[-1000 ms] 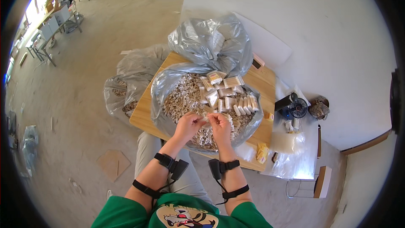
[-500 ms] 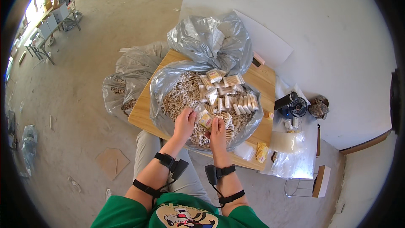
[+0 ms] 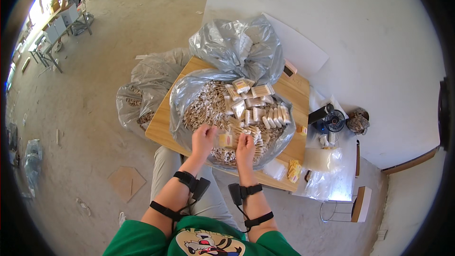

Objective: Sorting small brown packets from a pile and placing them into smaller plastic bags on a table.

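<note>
A small clear plastic packet with a yellow label (image 3: 225, 140) is stretched out between my two hands, over a heap of loose cotton swabs (image 3: 204, 106). My left hand (image 3: 204, 141) pinches the packet's left side. Close to its other side, my right hand (image 3: 245, 148) is closed, fingertips together; what they grip is too small to make out. The swabs fill a large open grey plastic bag (image 3: 178, 99). On top of them, beyond my right hand, lie several filled swab packs (image 3: 262, 90), some stacked in a row (image 3: 277, 116).
Under the bag is a wooden table (image 3: 159, 125). A second grey bag (image 3: 215, 40) with white packs stands behind; another swab bag (image 3: 132, 97) is at the left. Yellow labels (image 3: 294, 170) and clear sleeves (image 3: 274, 169) lie at right, near a small fan (image 3: 334, 121).
The packet has shifted slightly left and turned more level, its label facing up. My left hand has moved a little left and down; the right has barely moved.
</note>
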A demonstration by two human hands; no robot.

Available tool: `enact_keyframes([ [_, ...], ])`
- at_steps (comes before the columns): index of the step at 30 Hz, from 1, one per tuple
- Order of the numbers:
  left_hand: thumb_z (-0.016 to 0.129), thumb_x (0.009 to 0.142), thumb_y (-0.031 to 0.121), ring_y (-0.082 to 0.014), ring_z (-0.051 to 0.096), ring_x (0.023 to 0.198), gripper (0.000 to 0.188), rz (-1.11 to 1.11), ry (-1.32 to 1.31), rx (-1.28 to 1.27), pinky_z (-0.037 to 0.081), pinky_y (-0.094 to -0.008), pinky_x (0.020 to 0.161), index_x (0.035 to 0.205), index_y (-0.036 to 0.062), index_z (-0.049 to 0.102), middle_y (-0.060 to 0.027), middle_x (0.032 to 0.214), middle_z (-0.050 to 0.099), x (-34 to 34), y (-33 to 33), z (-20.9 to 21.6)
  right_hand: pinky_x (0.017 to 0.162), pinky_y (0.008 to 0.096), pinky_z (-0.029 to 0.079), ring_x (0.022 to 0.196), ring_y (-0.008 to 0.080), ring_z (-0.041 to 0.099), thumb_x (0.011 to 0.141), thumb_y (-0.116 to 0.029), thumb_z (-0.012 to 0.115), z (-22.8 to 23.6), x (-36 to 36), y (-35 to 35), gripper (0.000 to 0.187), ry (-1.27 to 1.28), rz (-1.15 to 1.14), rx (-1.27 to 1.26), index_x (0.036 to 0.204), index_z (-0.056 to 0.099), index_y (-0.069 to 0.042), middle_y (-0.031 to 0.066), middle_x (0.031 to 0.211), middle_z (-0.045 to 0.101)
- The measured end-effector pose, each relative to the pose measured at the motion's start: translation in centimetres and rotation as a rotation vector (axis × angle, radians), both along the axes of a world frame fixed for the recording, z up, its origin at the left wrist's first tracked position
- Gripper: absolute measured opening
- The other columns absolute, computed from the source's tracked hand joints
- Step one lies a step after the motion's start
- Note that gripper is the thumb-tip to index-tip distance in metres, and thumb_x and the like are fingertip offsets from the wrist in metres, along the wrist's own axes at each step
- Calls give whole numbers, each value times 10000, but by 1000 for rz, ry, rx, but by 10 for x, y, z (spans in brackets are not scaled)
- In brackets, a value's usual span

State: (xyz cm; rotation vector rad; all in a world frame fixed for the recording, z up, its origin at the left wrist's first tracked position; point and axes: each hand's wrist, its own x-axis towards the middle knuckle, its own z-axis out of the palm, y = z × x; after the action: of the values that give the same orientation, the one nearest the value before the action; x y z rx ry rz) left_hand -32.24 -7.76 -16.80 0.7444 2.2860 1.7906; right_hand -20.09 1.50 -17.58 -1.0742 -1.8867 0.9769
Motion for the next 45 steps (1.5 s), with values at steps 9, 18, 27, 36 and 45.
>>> enact_keyframes([
  [9, 657, 837, 212, -265, 534, 584, 255, 134, 33, -61, 427, -351, 570, 751, -6, 556, -143, 637, 557, -48, -11, 0, 546, 336, 430, 556, 246, 527, 947, -241, 509, 11, -17, 33, 247, -73, 20, 507, 955, 521, 5, 133, 725, 554],
  [18, 650, 823, 159, -312, 579, 638, 163, -141, 329, -10, 454, -356, 578, 775, 20, 578, -131, 706, 586, -23, -8, 58, 614, 316, 500, 685, 213, 615, 982, -291, 420, 21, -16, -17, 270, 543, 329, -837, 1016, 513, -39, 89, 885, 612],
  [27, 652, 811, 131, -292, 587, 625, 119, -114, 330, -52, 457, -338, 559, 799, 27, 594, -141, 703, 587, -12, -5, 51, 520, 240, 440, 576, 116, 571, 921, -169, 554, 7, 54, -1, 109, 549, 170, -785, 877, 528, -73, 37, 696, 594],
  [36, 594, 896, 181, -83, 462, 511, 212, -267, 15, -104, 372, -261, 494, 761, 21, 563, -41, 605, 607, 23, 2, 27, 553, 312, 464, 602, 162, 594, 803, -252, 691, -81, 277, 97, 260, -22, -601, -212, 821, 584, -16, 68, 668, 610],
  [45, 579, 901, 184, -75, 452, 513, 194, -442, -10, -141, 377, -239, 518, 788, 27, 587, -27, 611, 616, 81, 29, 24, 679, 407, 480, 735, 300, 616, 800, -209, 673, -85, 307, 104, 254, -479, -761, -103, 970, 549, -67, 128, 823, 626],
])
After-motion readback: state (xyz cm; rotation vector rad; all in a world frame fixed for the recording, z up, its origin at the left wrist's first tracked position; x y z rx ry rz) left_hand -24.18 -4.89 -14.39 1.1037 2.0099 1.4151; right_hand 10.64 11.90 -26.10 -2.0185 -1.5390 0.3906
